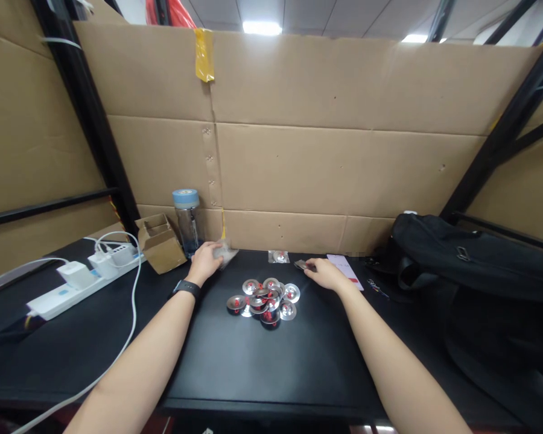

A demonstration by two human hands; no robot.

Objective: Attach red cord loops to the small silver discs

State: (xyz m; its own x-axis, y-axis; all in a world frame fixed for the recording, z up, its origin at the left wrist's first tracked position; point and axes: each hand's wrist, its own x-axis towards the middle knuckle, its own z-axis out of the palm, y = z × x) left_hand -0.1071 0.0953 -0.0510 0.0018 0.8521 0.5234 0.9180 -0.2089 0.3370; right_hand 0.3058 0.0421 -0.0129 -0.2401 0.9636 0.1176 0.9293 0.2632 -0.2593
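My left hand, with a dark watch on its wrist, is closed on clear plastic bags near the back of the table, beside the bottle. To the right, my right hand pinches a small bagged metal disc, partly covered by the fingers. Between the hands lies another bagged disc, flat against the foot of the cardboard wall. Nearer to me is a loose heap of shiny round metal discs with red parts at their middles; several overlap and hide one another.
A white power strip with plugs and cables runs along the left. An open cardboard box and a blue-lidded bottle stand behind it. A black bag fills the right side, near a pink-and-white paper. Cardboard walls the back.
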